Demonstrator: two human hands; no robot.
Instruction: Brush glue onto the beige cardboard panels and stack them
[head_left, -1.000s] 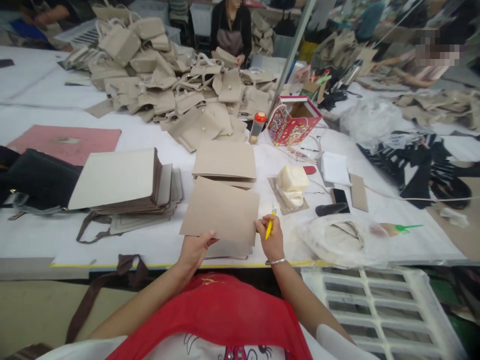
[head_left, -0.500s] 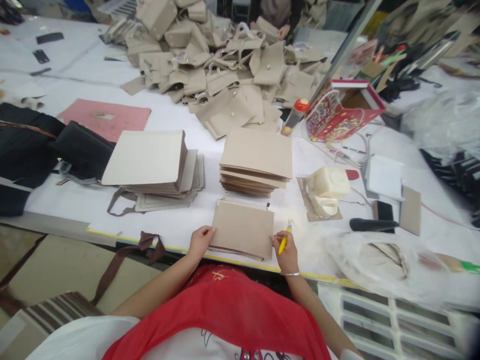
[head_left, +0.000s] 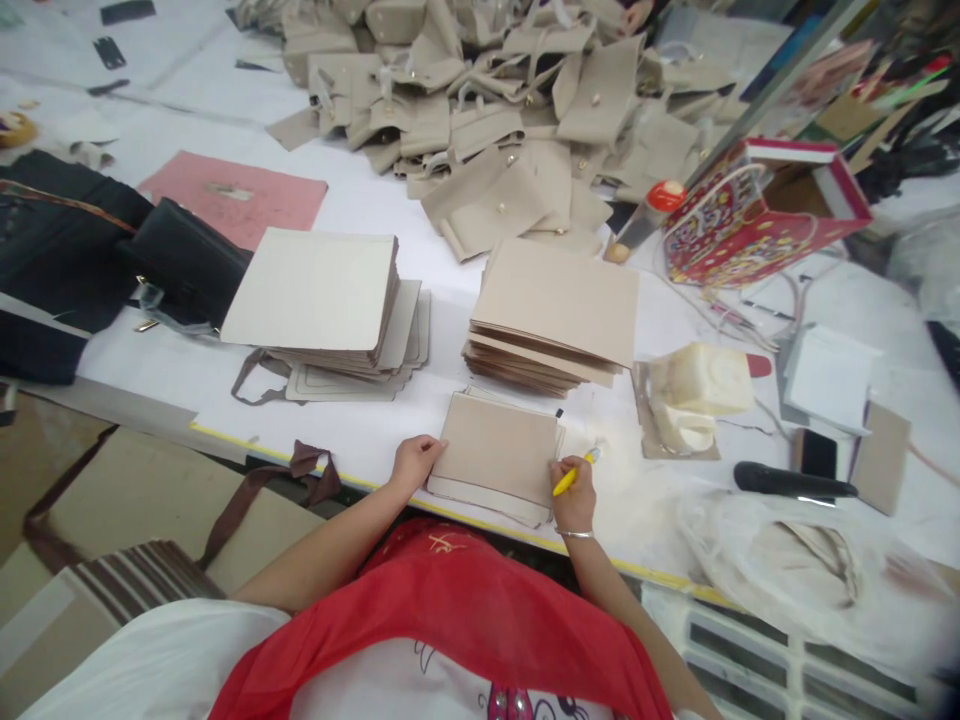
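Note:
A beige rectangular panel [head_left: 501, 445] lies on a few paler sheets near the table's front edge. At its left edge, my left hand [head_left: 417, 466] pinches the panel between thumb and fingers. My right hand [head_left: 574, 494] is closed around a small yellow-handled brush [head_left: 574, 478], its pale tip pointing away to the right. Those fingers also meet the panel's right edge; whether they grip it is hard to see. Along the front, a pale strip of the sheet [head_left: 487, 502] underneath shows.
Behind the panel stand a stack of beige panels [head_left: 555, 300] and a stack of whitish panels [head_left: 315, 285]. A cut white container [head_left: 701, 380] is at right, near a phone [head_left: 816, 455] and clear plastic bag [head_left: 735, 540]. Beige bag parts [head_left: 480, 130] pile up behind; a red paper bag [head_left: 765, 220] stands right.
The top panel now sits slightly back, baring a pale strip of the sheet below at the front. Both hands keep their places at its sides. The camera view has shifted and tilted.

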